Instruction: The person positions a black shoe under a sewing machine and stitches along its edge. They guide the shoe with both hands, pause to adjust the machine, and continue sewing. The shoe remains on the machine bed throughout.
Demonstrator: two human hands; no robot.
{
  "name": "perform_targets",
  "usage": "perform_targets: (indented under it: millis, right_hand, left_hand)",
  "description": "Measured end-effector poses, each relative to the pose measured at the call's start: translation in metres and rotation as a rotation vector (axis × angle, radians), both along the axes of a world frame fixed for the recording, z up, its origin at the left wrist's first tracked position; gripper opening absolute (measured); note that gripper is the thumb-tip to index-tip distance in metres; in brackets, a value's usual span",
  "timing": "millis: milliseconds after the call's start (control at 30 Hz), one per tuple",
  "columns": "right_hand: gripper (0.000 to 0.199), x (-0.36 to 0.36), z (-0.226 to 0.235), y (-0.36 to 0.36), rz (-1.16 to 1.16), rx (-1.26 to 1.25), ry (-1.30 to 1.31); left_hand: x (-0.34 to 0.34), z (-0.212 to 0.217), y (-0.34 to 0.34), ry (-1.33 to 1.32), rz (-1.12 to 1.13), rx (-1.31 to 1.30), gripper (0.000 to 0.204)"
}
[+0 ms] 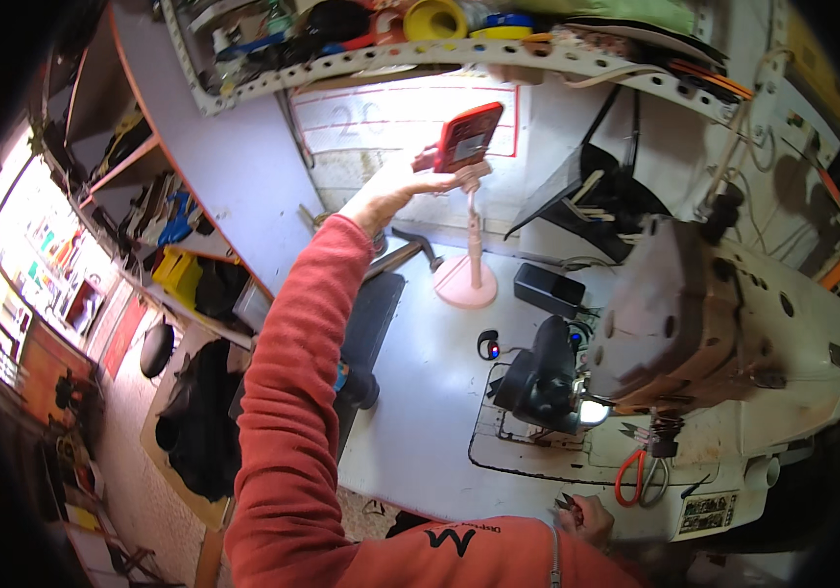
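My left hand [390,196] reaches up and forward in a red sleeve. Its fingers and thumb close on the lower left edge of a red phone [469,137], which sits tilted on top of a pink stand [466,282] with a round base. My right hand [593,521] is low, near the table's front edge, partly hidden by the sleeve. From its closed fingers stick out the dark tips of what look like thread snips [567,503]. Just beyond it stands a sewing machine [674,323]. Red-handled scissors [629,477] lie by the machine's base.
On the white table [420,421] are a black box [548,288], a small black device with a lit light [488,345] and a dark long board [371,323]. A perforated metal shelf [439,54] crosses above. A black bag-like piece [586,196] hangs against the wall.
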State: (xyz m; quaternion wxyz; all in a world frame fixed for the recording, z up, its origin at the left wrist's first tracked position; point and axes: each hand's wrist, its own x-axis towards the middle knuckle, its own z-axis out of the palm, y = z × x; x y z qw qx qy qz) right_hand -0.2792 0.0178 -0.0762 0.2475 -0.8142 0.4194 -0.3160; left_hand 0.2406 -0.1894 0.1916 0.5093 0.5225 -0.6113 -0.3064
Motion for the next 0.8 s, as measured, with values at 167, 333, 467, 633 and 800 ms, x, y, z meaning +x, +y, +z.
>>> perform_targets:
  millis: [167, 333, 467, 633, 800]
  right_hand:
    - [0.028, -0.003, -0.016, -0.002, 0.005, -0.022, -0.019]
    - [0.028, -0.003, -0.020, -0.001, 0.002, -0.036, -0.016]
    - [0.029, -0.001, -0.017, 0.001, -0.020, 0.000, 0.022]
    - [0.029, 0.001, -0.016, 0.002, -0.033, -0.027, 0.086]
    - [0.029, 0.002, -0.018, 0.001, -0.054, -0.052, 0.076]
  left_hand:
    - [0.001, -0.053, 0.016, 0.040, 0.091, 0.153, 0.092]
    - [-0.035, -0.142, 0.028, 0.540, 0.547, 0.110, 0.078]
    - [-0.110, -0.214, 0.057, 0.491, 0.581, 0.272, 0.061]
    - [-0.166, -0.255, 0.088, -0.060, 0.633, 0.176, 0.057]
    - [-0.168, -0.260, 0.089, -0.253, 0.696, 0.037, 0.049]
